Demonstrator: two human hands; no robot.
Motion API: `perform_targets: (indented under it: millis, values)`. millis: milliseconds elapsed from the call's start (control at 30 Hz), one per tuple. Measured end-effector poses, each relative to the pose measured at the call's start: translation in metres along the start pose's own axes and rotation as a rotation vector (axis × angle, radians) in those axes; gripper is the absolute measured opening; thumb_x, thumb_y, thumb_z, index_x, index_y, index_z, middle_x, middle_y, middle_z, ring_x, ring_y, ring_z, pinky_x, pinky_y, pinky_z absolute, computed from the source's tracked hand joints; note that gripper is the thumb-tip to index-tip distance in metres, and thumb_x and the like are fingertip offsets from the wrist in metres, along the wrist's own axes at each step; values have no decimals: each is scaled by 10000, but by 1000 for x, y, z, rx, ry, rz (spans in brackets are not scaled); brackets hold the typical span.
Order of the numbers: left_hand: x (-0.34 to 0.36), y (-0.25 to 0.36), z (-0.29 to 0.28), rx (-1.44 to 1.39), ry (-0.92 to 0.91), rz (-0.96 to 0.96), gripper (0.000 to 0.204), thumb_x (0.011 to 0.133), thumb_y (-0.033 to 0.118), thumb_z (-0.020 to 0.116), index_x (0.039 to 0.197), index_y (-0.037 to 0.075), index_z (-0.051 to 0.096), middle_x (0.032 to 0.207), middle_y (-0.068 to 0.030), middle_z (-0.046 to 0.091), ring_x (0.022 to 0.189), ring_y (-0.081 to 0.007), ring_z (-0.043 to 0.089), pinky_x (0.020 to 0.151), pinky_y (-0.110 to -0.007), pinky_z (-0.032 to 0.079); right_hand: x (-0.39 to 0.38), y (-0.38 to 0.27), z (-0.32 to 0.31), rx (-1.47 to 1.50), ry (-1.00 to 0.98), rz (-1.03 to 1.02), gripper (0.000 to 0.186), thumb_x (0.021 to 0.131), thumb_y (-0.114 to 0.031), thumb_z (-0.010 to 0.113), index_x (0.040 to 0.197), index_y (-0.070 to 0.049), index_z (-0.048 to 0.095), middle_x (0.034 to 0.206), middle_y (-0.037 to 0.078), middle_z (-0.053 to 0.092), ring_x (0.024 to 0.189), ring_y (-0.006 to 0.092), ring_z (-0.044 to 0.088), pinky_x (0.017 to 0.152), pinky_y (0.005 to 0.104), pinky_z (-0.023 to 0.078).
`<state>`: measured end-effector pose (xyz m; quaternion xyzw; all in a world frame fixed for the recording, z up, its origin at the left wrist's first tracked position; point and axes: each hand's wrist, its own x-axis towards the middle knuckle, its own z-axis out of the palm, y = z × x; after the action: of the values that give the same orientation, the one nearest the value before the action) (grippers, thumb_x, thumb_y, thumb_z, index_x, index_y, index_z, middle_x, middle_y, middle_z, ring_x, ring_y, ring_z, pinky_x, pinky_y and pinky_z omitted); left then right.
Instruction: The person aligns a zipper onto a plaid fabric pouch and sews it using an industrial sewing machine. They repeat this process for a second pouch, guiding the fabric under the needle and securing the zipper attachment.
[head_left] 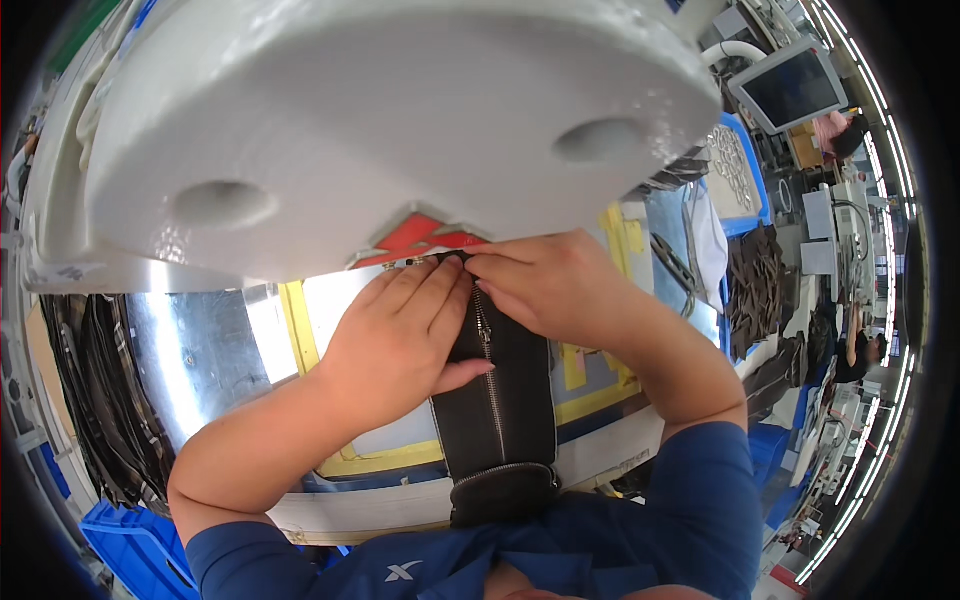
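Note:
A long black zippered fabric piece [515, 400] runs from the front of my body up under a big white machine head [400, 130]. A metal zipper [493, 385] with its slider lies along the middle, and a second, curved zipper crosses the near end. My left hand [400, 325] rests on the piece's left side, fingers stretched toward the machine and thumb out beside the zipper. Across from it, my right hand [545, 280] has its fingers bent together at the far right edge of the piece. The machine head hides the piece's far end.
Yellow tape [395, 457] marks the work surface under the fabric. Dark fabric pieces [105, 400] hang at the left, above a blue crate [135, 550]. At the right are a blue tray [735, 175] of small parts, a dark pile [755, 285] and a screen [793, 88]. Other people sit farther right.

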<state>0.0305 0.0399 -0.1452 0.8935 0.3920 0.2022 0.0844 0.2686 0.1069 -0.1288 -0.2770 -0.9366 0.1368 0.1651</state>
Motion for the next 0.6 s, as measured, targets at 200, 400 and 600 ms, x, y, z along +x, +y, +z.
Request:
perform_targets:
  millis: [200,400,600]
  values:
    - [5,2,-4,55,-49,-5,805,803,526,827,1347,-45,663,1414,-188,659,1252,-365,630,1069,-482,492,-5,-1,5,-62,60,-28,294,811,-166,778,1080,-45,776,1198,61,757,1121,252,710,961,404,561]
    - [5,1,-9,65,-97,-31,813,779,544,840,1348,-13,675,1445,-140,655,1184,-323,613,995,-451,477,-8,1,0,-47,-107,20,248,902,-196,736,1089,-41,785,1231,72,766,987,255,762,797,389,611]
    - [6,2,-14,79,-112,-39,828,766,567,841,1350,2,682,1453,-116,658,1125,-295,613,945,-428,475,-8,-3,-15,-23,-172,28,251,999,-222,668,1103,-24,781,1277,100,764,994,271,764,794,407,624]
